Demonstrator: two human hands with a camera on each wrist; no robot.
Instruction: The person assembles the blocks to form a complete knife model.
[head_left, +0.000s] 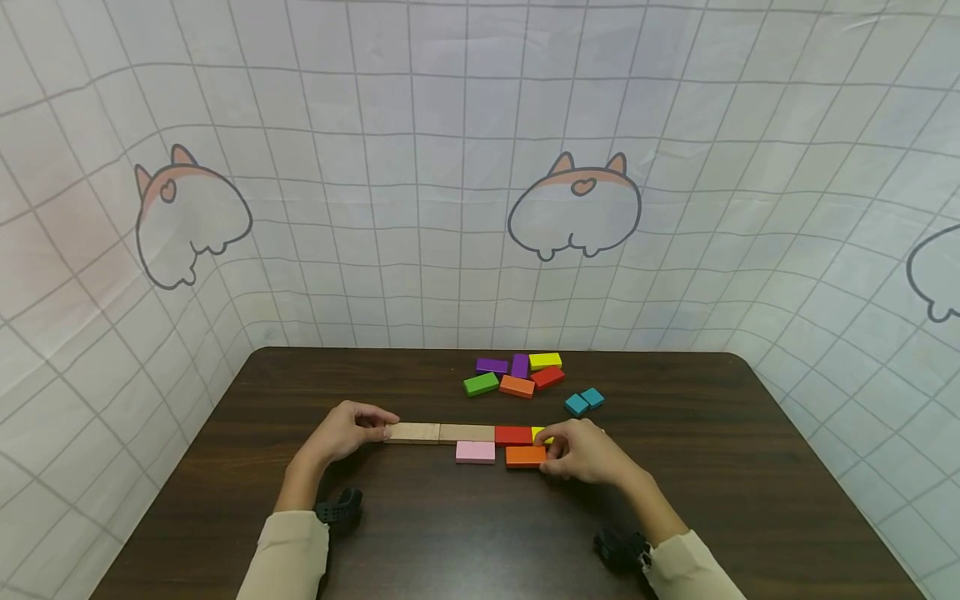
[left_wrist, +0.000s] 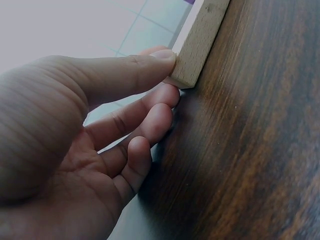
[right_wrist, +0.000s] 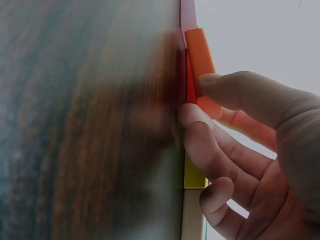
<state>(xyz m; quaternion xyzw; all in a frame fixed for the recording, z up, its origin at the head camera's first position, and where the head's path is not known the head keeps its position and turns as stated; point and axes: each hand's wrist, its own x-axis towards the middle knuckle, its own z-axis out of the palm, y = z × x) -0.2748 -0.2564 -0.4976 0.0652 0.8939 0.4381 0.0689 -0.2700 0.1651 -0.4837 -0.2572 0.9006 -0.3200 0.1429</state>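
**Pinching an orange block (head_left: 523,457) in the right hand (head_left: 588,454), a wooden block (head_left: 414,432) in the left hand (head_left: 347,431)**

Gripping the orange block between right thumb and fingers at its near end; held tilted, apparently off the worktop (head_left: 435,533), close to a red block (head_left: 513,436) and a yellow block (right_wrist: 195,172) in the row between the hands; pinching with left thumb and fingertips the outer end of the wooden block, at the row's other side; next to the orange block, toward the left hand, a pink block (head_left: 476,452); beyond the hands, a loose green block (head_left: 481,384) and others; likely to handle as light, stiff and sturdy, perhaps slightly slippery on smooth faces; best taken by opposite long sides near the middle, to limit tipping.
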